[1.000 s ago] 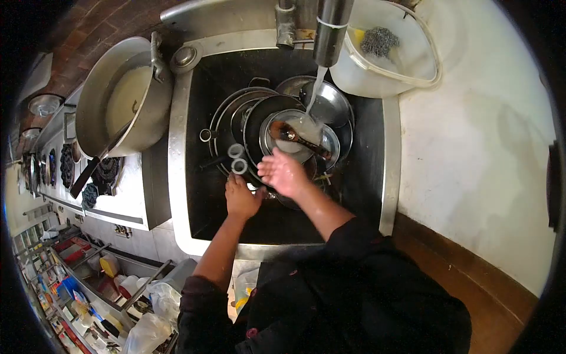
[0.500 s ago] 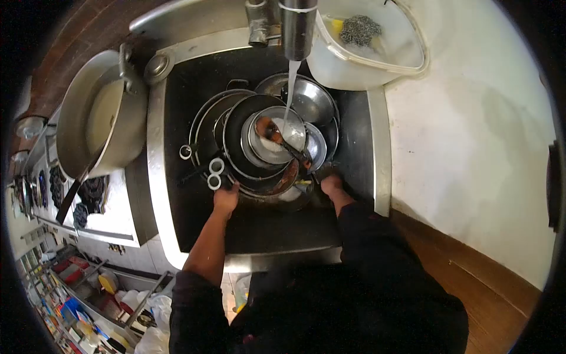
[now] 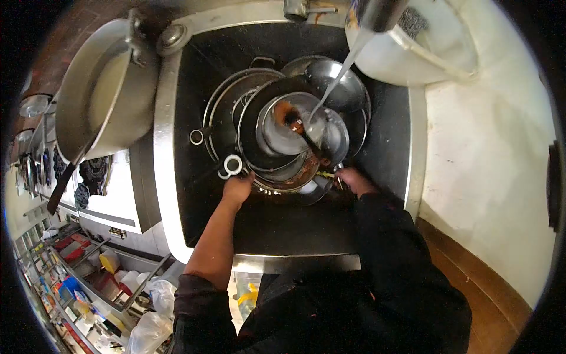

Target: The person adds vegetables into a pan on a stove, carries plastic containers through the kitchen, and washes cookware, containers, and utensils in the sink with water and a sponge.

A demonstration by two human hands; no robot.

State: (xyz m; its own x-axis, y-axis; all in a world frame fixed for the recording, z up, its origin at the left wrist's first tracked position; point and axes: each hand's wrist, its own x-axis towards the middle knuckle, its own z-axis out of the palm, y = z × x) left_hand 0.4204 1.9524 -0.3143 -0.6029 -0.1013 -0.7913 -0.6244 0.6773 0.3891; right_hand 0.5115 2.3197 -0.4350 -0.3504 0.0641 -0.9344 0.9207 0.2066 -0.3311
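Stacked frying pans and metal bowls lie in the dark sink (image 3: 283,233). At the near left of the stack, my left hand (image 3: 238,189) is closed around the pan handles (image 3: 233,165), whose pale ring ends stick out past my fingers. My right hand (image 3: 354,180) is closed at the near right edge, on what looks like the thin handle of a metal pan (image 3: 337,138); the fingers partly hide it. A dark spoon (image 3: 303,133) with a reddish-brown stain rests across the top bowl (image 3: 280,138). Water (image 3: 339,76) runs from the faucet (image 3: 383,15) into that bowl.
A large pot (image 3: 132,100) with a dark-handled utensil (image 3: 62,189) stands left of the sink. At the back right is a white plastic tub (image 3: 389,59) with a steel scourer (image 3: 413,22). A white wall (image 3: 483,159) borders the right side. Shelves with containers (image 3: 109,259) are lower left.
The view has shifted, so the sink contents appear further right. The two ring ends by my left hand now overlap. My right hand has come up against the stack's near right edge.
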